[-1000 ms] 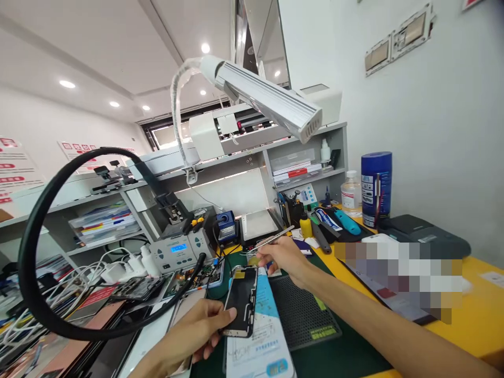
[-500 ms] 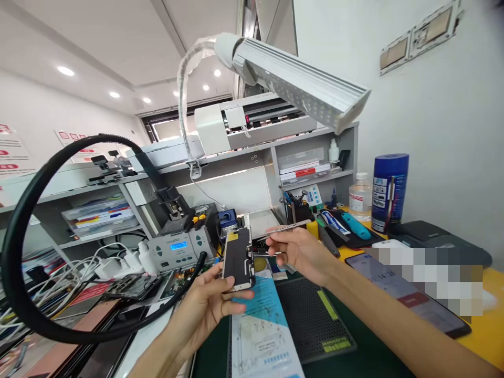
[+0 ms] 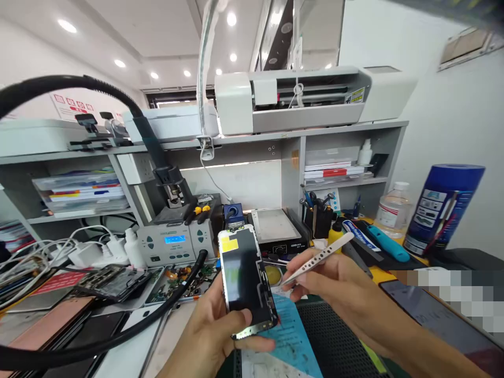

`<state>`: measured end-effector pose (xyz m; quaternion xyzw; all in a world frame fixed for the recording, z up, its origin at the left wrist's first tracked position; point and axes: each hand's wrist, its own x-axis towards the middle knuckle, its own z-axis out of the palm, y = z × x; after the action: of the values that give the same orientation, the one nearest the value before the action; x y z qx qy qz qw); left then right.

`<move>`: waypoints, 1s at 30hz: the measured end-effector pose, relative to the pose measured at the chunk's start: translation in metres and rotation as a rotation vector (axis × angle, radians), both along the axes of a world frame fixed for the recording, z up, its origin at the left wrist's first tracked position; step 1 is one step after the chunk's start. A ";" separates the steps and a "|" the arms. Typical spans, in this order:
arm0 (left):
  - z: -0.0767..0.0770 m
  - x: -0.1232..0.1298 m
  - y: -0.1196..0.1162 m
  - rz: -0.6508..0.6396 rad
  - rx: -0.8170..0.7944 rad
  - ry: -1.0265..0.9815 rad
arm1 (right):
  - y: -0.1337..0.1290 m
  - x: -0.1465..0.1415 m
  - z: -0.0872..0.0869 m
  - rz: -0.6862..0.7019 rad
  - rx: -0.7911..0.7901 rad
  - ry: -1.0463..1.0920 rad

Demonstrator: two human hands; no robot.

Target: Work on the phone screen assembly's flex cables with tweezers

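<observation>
Faint digits, "14" among them, are showing on a dark phone [image 3: 437,315] near the right edge of the desk [image 3: 378,274], while red Chinese characters are marking a white wall poster [image 3: 73,106]. Print on a blue can [image 3: 444,207] and a lit blue display [image 3: 175,239] is appearing too blurred to read.

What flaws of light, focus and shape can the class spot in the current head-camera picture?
All in the head view: ceiling light burnt to white; pale greenish sheen on the phone screen assembly; blue can leaning outward, probably lens stretch; dark shape blurred, top right; tweezers fairly crisp; square blocks hiding detail, lower right.
</observation>
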<state>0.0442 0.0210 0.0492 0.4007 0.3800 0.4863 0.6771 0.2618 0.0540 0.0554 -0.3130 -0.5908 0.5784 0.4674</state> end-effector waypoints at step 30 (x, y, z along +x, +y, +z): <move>-0.026 -0.011 0.005 -0.030 0.150 0.102 | -0.009 -0.017 -0.019 -0.066 -0.139 -0.023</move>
<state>0.0335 0.0261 0.0236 0.4801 0.3704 0.4822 0.6323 0.2448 0.0450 0.0367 -0.3706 -0.5438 0.5986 0.4568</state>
